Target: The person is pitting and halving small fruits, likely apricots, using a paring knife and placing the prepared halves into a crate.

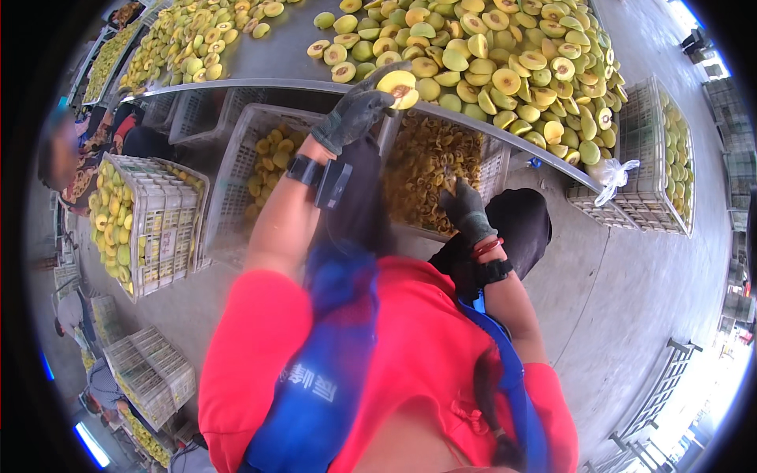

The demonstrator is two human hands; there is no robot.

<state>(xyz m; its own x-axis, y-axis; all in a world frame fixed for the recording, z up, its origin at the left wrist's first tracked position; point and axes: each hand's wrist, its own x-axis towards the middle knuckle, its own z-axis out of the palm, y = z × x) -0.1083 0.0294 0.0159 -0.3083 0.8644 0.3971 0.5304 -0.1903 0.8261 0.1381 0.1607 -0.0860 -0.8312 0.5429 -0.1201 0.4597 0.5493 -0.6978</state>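
My left hand, in a dark glove, is raised to the edge of the metal table. Its fingers are closed on a yellow-green fruit half, the cut face with its brown centre showing. Lower down, my right hand, also gloved, is over a crate heaped with brown fruit pits and scraps. The right fingers are curled together; a small pale thing seems to stick out of them, too unclear to name. Many fruit halves are piled on the table beyond my hands.
Left of my knees stands a crate with yellow fruit pieces. Crates full of fruit halves stand at the left and right, the right one with a clear plastic bag tied on. Other people sit at the far left.
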